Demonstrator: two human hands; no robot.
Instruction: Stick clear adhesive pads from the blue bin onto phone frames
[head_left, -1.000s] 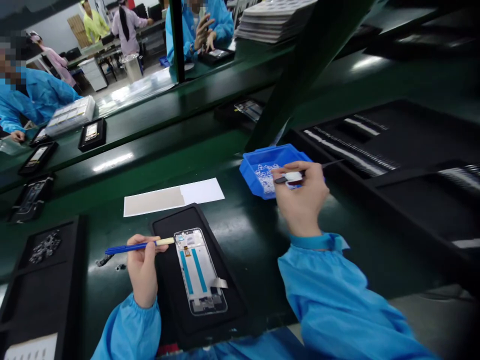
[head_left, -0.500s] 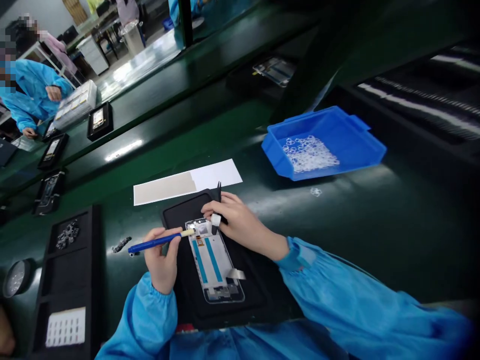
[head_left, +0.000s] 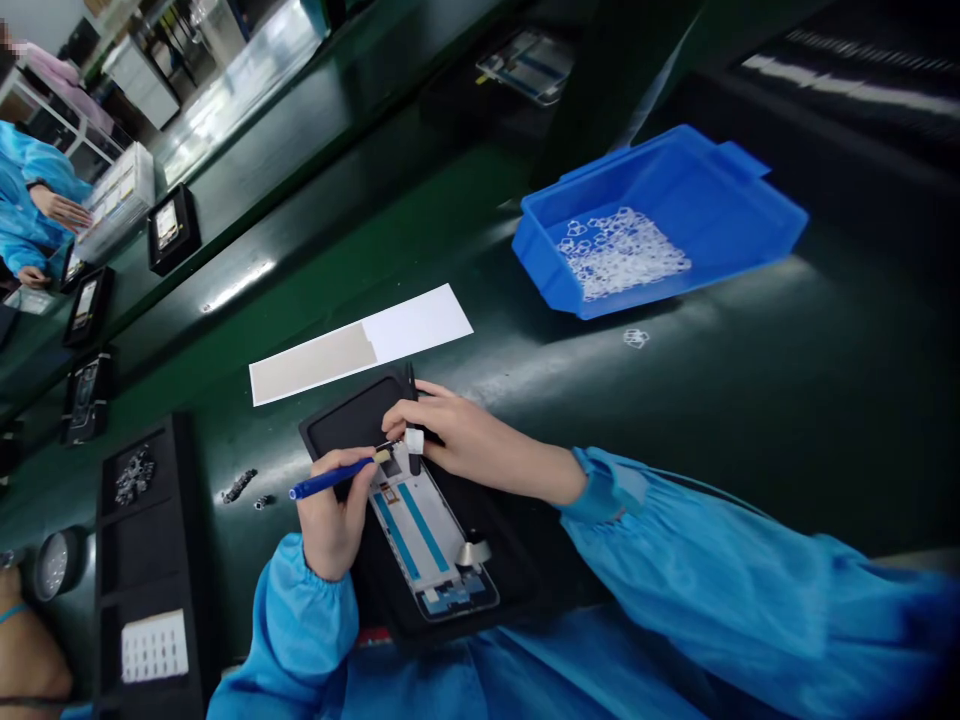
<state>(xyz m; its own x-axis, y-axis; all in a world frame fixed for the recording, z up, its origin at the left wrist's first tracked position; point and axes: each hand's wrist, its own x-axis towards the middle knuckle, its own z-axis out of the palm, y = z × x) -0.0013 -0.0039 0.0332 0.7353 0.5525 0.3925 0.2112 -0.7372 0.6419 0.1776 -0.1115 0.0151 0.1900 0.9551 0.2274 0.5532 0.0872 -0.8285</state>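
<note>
My left hand (head_left: 334, 525) is closed around a blue pen-like tool (head_left: 322, 482). Its pale tip reaches the far end of a phone frame (head_left: 429, 540), close to my right fingers. Black tweezers (head_left: 411, 378) are in my right hand (head_left: 469, 440), points upward, with a white wrap (head_left: 414, 441) around them. My right fingertips are at the frame's top edge; exactly what they touch there is hidden. The frame has two blue strips and a lifted silvery flap (head_left: 474, 553). It lies in a black holder (head_left: 352, 408).
A blue bin (head_left: 742, 225) with many small clear pieces stands back right. A white-and-beige strip (head_left: 424, 320) lies beyond the holder. At left are a black compartment tray (head_left: 142, 545), loose small black parts (head_left: 240, 486) and a round dish (head_left: 56, 565). Another person's arm (head_left: 30, 650) shows lower left.
The pen-like tool's tip has moved closer to my right fingers at the frame's far end. My right hand still holds the tweezers. The whole view has shifted slightly.
</note>
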